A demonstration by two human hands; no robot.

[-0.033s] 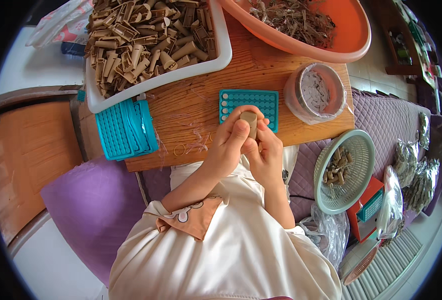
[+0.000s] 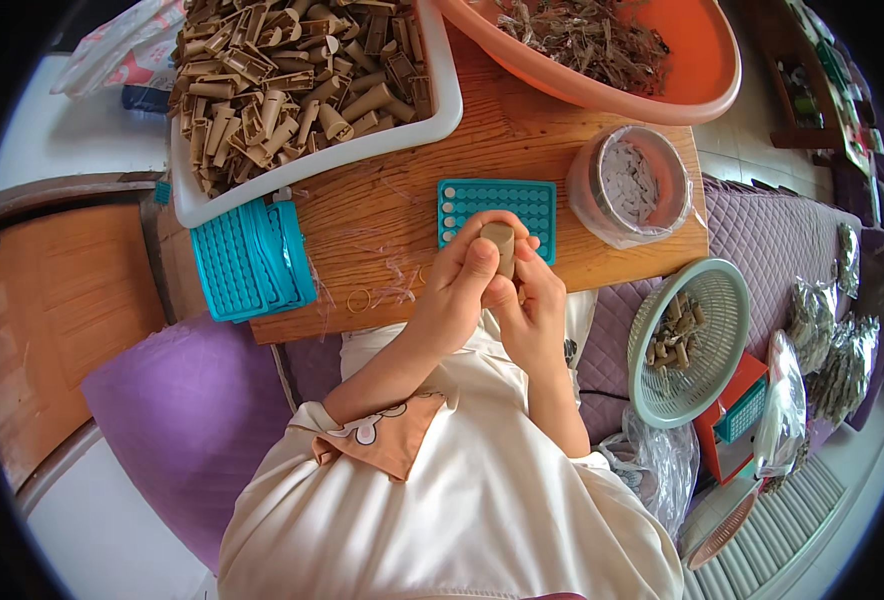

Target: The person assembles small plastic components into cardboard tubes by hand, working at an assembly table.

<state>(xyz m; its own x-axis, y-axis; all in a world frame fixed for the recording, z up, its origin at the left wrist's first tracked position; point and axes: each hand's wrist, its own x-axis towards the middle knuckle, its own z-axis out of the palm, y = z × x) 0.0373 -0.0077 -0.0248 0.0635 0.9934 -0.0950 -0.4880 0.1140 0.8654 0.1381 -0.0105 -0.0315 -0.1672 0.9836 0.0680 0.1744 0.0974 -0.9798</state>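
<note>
A short tan-brown cylindrical piece (image 2: 499, 237) with a flat, rounded end is held upright between both hands. My left hand (image 2: 452, 295) is closed around its left side, thumb pressed on it. My right hand (image 2: 534, 312) grips it from the right with bent fingers, so its lower part is partly hidden. Just beyond the hands a teal tray (image 2: 527, 212) with rows of round hollows lies on the wooden table (image 2: 382, 190). Several white discs (image 2: 449, 208) sit in its leftmost column; the hands cover its lower left part.
A white bin (image 2: 452, 110) of similar brown pieces stands far left, near stacked teal trays (image 2: 247, 262). An orange basin (image 2: 707, 80) holds crinkled scraps. A lined tub (image 2: 584, 190) holds small pale pieces. Right of the table stands a grey-green basket (image 2: 727, 320) with brown pieces.
</note>
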